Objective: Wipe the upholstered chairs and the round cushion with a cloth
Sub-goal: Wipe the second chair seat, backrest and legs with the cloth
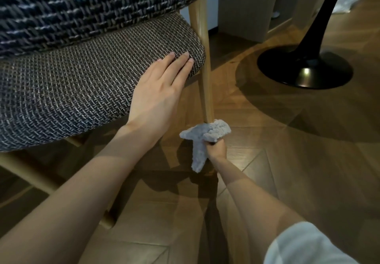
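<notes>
Cloth (205, 135) sat bunched in the right hand (217, 148), whose curled fingers clamped it against the lower end of the wooden chair leg (205, 68), just below frame centre, with one tail hanging loose. Up and left, the left hand (158, 91) lay flat, fingers straight, on the woven seat (72, 91). A hard tug could probably skid the chair on the smooth wood floor (287, 161), or the tail might slip free. No brand, label or writing could be read.
</notes>
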`<state>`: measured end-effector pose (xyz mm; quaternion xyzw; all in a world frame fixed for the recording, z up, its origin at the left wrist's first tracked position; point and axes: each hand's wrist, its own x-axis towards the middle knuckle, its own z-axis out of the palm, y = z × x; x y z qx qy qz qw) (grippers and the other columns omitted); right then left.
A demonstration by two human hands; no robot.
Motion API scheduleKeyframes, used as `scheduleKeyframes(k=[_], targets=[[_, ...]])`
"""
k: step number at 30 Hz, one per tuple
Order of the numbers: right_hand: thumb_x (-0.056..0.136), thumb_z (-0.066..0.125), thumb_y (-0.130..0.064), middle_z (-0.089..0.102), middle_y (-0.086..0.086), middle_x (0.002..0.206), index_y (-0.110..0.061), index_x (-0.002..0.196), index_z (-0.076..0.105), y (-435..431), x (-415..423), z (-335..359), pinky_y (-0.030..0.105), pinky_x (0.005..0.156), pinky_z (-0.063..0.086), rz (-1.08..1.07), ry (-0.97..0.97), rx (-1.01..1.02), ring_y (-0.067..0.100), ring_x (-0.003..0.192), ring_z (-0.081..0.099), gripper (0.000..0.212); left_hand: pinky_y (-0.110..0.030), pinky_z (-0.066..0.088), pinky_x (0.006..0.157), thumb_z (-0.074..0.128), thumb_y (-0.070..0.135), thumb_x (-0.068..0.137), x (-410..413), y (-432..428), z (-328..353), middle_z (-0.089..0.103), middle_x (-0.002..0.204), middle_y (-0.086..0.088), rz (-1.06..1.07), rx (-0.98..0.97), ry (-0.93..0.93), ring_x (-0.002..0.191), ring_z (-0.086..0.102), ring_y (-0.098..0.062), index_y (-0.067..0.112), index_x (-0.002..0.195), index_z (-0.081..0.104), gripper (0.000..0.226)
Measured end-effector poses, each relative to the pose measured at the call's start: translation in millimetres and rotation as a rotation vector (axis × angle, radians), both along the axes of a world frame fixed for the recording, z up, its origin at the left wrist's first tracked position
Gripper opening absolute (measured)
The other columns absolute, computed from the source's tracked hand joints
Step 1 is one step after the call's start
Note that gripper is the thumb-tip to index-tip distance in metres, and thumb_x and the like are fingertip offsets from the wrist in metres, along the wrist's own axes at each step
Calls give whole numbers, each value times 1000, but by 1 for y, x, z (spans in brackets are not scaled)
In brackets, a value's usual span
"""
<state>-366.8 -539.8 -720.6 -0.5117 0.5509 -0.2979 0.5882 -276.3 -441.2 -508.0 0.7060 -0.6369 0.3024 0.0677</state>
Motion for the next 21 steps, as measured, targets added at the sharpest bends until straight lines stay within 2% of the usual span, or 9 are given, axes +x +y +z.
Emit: scheduleKeyframes(k=[3, 5, 8, 12, 14, 17, 19, 21], targets=[[94, 56, -7, 63, 11, 117, -7, 115, 59, 3, -3, 23, 31, 94, 47, -61, 57, -132, 24, 113, 58, 21, -36, 15, 117, 56, 2, 90, -6, 5, -2, 32, 154, -6, 41, 6, 40, 143, 27, -26, 9, 148, 31, 64], [96, 54, -9, 64, 10, 117, -10, 118, 59, 2, -12, 47, 31, 93, 46, -77, 33, -229, 21, 111, 58, 23, -35, 6, 118, 53, 4, 92, -13, 10, -2, 25, 157, -5, 81, 60, 58, 145, 20, -25, 11, 150, 26, 65], [95, 49, -4, 64, 4, 108, -14, 112, 61, 2, -33, 89, 29, 87, 47, -52, 32, -274, 18, 102, 58, 23, -37, 2, 119, 48, 12, 94, -26, 12, 7, 20, 158, -5, 153, 139, 99, 146, 15, -25, 14, 152, 21, 63], [94, 49, -8, 60, -5, 94, -24, 97, 57, 13, -68, 145, 26, 79, 41, -103, 65, -202, 13, 92, 55, 19, -38, 5, 120, 42, 24, 97, -56, 15, 38, 23, 156, -4, 174, 276, 226, 145, 17, -22, 16, 152, 16, 61], [92, 51, -8, 58, -7, 86, -25, 88, 54, 19, -88, 178, 25, 77, 38, -112, 126, -188, 14, 86, 54, 18, -36, 6, 120, 42, 25, 97, -75, 19, 57, 25, 155, -1, 148, 345, 327, 144, 19, -19, 17, 152, 16, 61], [87, 47, 6, 54, -1, 75, -24, 69, 44, 28, -122, 239, 31, 73, 37, -98, 177, -203, 19, 82, 51, 35, -30, 5, 117, 40, 23, 97, -105, 24, 93, 24, 156, 2, 115, 431, 487, 144, 17, -17, 20, 152, 14, 61], [85, 47, 10, 58, 6, 79, -20, 72, 49, 37, -147, 282, 34, 73, 39, -67, 208, -191, 21, 84, 53, 33, -26, 11, 113, 42, 20, 97, -124, 29, 127, 31, 152, 1, 79, 468, 564, 141, 23, -17, 20, 152, 18, 60], [86, 51, 6, 66, 14, 91, -6, 88, 60, 47, -172, 327, 31, 71, 39, -39, 246, -167, 24, 88, 58, 15, -28, 24, 108, 46, 20, 95, -141, 34, 168, 41, 144, 2, 42, 465, 588, 134, 34, -17, 21, 150, 24, 59]])
